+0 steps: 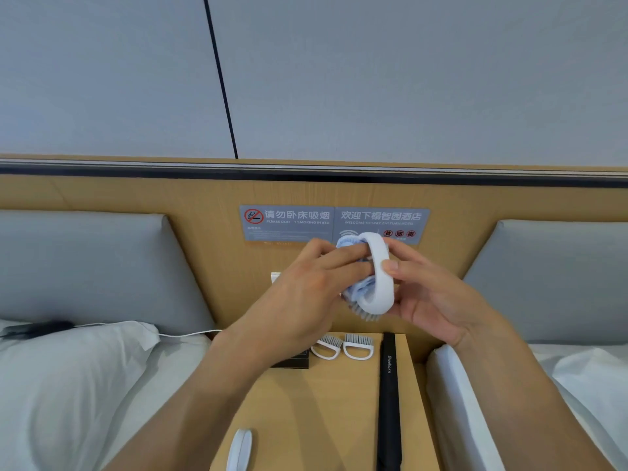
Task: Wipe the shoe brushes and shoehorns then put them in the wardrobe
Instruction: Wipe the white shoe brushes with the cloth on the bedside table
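Observation:
My right hand (431, 297) grips a white shoe brush (380, 266) by its loop handle, bristles pointing down, held up over the wooden bedside table (323, 402). My left hand (306, 287) holds a light blue cloth (353, 290) pressed against the brush's left side. Two more white shoe brushes (328, 348) (358, 348) lie side by side at the back of the table. A long black shoehorn (389, 396) lies along the table's right edge. Another white brush (239, 450) sits near the table's front left.
A bed with a white pillow (68, 385) and grey headboard cushion (85, 266) lies left; a second bed (543, 402) lies right. A grey no-smoking sign (289, 224) hangs on the wooden wall panel. A dark card (292, 362) lies under my left wrist. A white cable (183, 334) crosses the left bed.

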`<action>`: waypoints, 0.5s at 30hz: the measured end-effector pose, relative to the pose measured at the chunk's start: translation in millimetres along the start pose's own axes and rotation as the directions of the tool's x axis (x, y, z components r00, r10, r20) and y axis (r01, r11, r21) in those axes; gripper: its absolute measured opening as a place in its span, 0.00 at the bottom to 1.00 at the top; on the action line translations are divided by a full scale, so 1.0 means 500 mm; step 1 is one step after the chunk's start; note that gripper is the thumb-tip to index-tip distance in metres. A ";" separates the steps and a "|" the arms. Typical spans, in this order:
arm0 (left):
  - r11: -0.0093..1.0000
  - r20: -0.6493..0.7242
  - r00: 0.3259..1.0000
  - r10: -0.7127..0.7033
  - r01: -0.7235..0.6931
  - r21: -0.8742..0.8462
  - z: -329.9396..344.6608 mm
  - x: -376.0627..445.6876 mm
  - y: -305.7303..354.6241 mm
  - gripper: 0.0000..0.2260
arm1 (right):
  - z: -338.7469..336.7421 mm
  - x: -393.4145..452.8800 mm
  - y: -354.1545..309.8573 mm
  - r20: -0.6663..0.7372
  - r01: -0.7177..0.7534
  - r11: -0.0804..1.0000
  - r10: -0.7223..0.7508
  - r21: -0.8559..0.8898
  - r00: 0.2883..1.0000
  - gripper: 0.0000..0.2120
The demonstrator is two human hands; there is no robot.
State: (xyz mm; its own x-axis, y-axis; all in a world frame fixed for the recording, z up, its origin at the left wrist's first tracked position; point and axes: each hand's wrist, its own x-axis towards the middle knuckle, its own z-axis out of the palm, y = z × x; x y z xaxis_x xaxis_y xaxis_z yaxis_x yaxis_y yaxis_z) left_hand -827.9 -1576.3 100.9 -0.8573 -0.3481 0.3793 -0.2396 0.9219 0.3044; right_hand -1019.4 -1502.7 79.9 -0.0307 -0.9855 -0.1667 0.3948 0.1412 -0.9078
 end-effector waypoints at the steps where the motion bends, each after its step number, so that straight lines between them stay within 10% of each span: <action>1: 1.000 0.016 1.000 0.009 -0.009 -0.027 0.001 -0.001 0.001 0.23 | 0.000 0.001 0.000 -0.017 0.000 1.000 0.000 0.005 1.000 0.27; 15: 0.645 0.134 0.976 -0.174 0.216 -0.733 0.021 -0.036 -0.038 0.14 | 0.024 0.007 0.028 -0.192 -0.001 0.999 0.011 0.052 0.981 0.24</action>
State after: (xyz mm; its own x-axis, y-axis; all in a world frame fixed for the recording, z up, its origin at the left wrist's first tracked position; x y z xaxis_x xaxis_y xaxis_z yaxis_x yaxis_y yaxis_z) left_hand -812.5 -1585.8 78.8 -0.8560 -0.4767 0.1999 -0.0054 0.3949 0.9187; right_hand -1002.9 -1505.3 71.4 -0.2019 -0.9478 -0.2469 0.4419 0.1368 -0.8866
